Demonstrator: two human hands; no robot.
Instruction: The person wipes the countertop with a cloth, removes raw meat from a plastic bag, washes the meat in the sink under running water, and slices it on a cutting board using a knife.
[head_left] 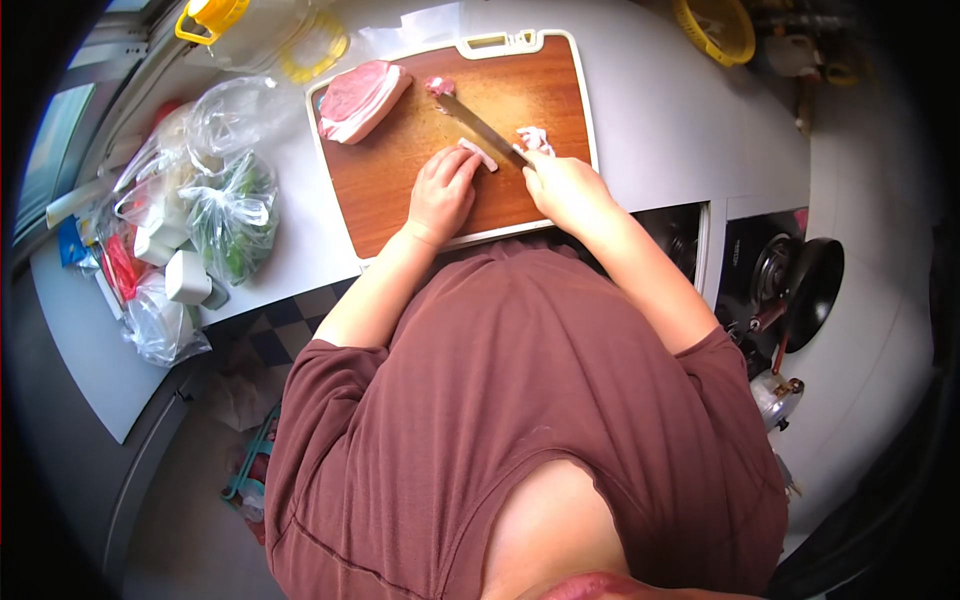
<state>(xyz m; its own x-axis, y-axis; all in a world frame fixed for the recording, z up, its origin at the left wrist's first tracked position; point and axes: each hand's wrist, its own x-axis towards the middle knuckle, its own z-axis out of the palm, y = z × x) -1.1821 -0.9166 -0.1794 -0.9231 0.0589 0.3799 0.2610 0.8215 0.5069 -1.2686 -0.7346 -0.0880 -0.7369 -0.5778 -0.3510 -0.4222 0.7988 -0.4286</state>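
Note:
My right hand (pixel 568 190) is closed around the handle of a kitchen knife (pixel 482 130), whose blade slants up and left over the cutting board (pixel 375 210). A bit of meat (pixel 440 86) is at the blade's far end. With bent fingers, my left hand (pixel 443 188) holds a strip of pork (pixel 478 154) down on the board, beside the blade. Some pale meat pieces (pixel 535 140) lie just beyond my right hand. A thick slab of pork (pixel 362 100) with a white fat edge rests at the board's upper left.
Left of the board are a plastic bag of green vegetables (pixel 235 215), white containers (pixel 188 277) and other bags. A big jug with a yellow lid (pixel 212 15) stands at the back left, a yellow basket (pixel 715 30) back right. A black wok (pixel 815 295) is by the stove (pixel 760 260).

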